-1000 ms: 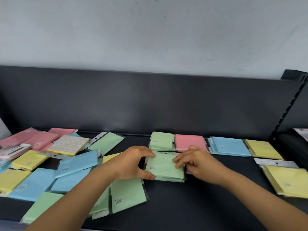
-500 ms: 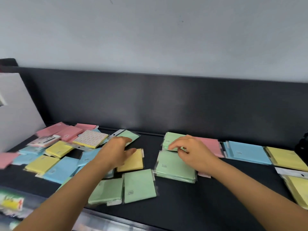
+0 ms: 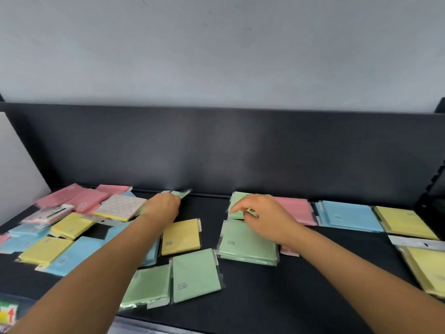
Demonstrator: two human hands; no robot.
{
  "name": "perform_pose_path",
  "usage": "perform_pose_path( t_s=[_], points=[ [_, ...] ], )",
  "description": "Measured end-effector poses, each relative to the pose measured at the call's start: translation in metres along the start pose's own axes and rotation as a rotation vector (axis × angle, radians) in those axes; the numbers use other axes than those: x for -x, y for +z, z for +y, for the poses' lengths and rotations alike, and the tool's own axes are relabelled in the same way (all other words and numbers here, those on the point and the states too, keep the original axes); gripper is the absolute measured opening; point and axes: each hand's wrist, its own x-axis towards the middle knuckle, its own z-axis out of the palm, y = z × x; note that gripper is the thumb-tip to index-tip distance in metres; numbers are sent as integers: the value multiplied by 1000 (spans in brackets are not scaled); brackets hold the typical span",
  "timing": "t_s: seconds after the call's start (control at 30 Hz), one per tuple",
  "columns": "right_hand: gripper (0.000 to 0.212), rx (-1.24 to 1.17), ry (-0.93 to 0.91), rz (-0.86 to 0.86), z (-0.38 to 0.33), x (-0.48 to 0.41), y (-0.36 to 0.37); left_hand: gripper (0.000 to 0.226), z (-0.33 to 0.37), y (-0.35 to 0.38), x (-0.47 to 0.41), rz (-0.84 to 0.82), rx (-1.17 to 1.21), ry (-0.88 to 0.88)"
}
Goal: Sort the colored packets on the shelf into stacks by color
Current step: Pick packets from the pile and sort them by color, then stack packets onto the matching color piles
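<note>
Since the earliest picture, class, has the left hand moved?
Yes. The left hand has left the front green stack and reached away to the back-left, onto a green packet near the shelf's back wall.

Just one head-worn wide-angle view here, looking forward and down onto the flat black metal shelf [image 3: 252,297] from close up, both forearms reaching in from the bottom edge.

You are at a shop display: a black metal shelf [image 3: 240,297] with a slotted upright [image 3: 433,182] at its right end. On the shelf lie colored packets [image 3: 180,237] in clear hang-tab sleeves, retail stock, under a plain wall [image 3: 216,56].
</note>
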Motion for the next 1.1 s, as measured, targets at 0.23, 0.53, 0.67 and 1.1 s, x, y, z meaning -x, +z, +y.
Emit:
perform_pose_path(
  t_s=[0.23,0.53,0.67,1.1],
  points=[
    [39,-47,-12,396,6,9,-29,20,17,-44,48,608,472,276],
    [40,-244,131,729,12,19,-51,59,56,19,83,589,4,970],
    [40,-258,124,654,8,23,-41,40,50,16,89,493,50,980],
    [40,72,-205,-296,-59,25,31,51,-72,7,123,283,434,493]
  ],
)
